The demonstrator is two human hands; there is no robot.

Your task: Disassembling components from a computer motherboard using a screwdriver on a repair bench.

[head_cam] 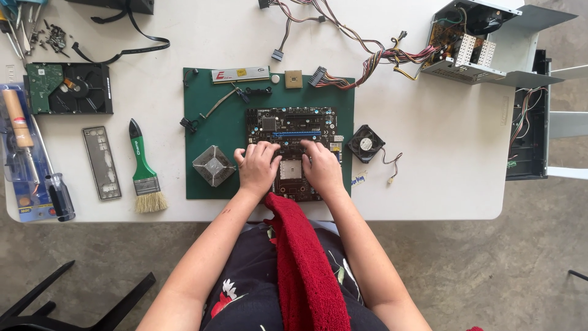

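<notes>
Red cloth drapes over the person's lap, its top end touching the motherboard on a green mat on the white tabletop. Left hand and right hand rest on the board beside its socket, fingers spread, gripping nothing. A heatsink sits left, a fan right.
</notes>
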